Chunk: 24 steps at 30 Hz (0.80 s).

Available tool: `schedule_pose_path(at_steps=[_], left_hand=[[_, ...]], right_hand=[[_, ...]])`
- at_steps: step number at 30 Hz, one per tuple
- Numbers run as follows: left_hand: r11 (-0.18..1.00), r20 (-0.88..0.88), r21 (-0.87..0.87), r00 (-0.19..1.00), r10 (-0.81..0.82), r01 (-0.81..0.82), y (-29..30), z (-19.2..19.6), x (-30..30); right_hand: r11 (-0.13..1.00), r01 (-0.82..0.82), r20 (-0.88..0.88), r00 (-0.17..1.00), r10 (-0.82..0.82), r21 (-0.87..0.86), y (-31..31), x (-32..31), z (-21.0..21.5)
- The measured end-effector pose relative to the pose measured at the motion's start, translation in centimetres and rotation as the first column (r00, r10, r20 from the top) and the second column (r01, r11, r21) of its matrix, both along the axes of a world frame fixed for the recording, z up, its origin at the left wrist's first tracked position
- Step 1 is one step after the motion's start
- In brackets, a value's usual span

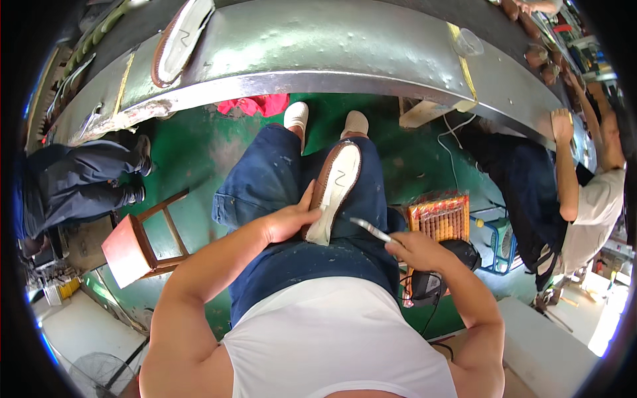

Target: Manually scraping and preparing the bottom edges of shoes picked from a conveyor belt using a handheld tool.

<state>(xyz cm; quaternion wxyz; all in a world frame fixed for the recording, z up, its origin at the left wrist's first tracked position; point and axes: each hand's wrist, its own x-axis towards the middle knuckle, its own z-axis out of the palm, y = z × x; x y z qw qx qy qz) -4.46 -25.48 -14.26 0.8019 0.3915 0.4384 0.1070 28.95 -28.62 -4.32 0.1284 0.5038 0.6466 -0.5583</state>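
Observation:
Across my lap lies a shoe (337, 182), its white underside turned up, with a brown rim and a dark pen mark. My left hand (292, 220) grips it near its closer end, the thumb along the side and the fingers partly hidden beneath. In my right hand (418, 251) is a slim, pale-handled tool (373, 229), held just right of the shoe and apart from it. Its tip points up and left; whether it is a brush or a blade is too small to tell. A similar shoe (184, 43) rests sole up on the metal bench (318, 46).
Bench edge runs beyond my knees. A red-topped stool (126, 251) stands left, near a person's legs (93, 172). Right are a beaded seat (439, 222), a blue-green fan (497, 242) and another person (594, 205). Red cloth (255, 105) lies under the bench; a clear cup (468, 42) sits on it.

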Motion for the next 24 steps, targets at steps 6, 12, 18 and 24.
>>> schedule_pose_path(at_steps=[6, 12, 18, 24], left_hand=[[0.951, -0.188, 0.31, 0.981, 0.046, 0.015, -1.0, 0.6, 1.9], [0.926, -0.191, 0.374, 0.981, 0.021, 0.053, 0.5, 2.8, 1.0], [0.928, 0.381, -0.058, 0.851, 0.362, -0.369, 1.5, 12.3, -4.2], [0.817, 0.354, 0.27, 0.841, 0.409, -0.51, 15.7, 22.2, -4.5]], right_hand=[[0.912, 0.266, -0.295, 0.94, -0.173, 0.312, 1.4, -5.4, -0.5], [0.921, -0.157, 0.072, 0.988, 0.14, 0.356, 4.4, -6.5, -1.8], [0.392, 0.131, -0.118, 0.991, -0.057, 0.911, 11.0, -2.4, 3.1], [-0.046, -0.066, 0.059, 0.988, -0.141, 0.997, 25.6, 0.5, 2.9]])
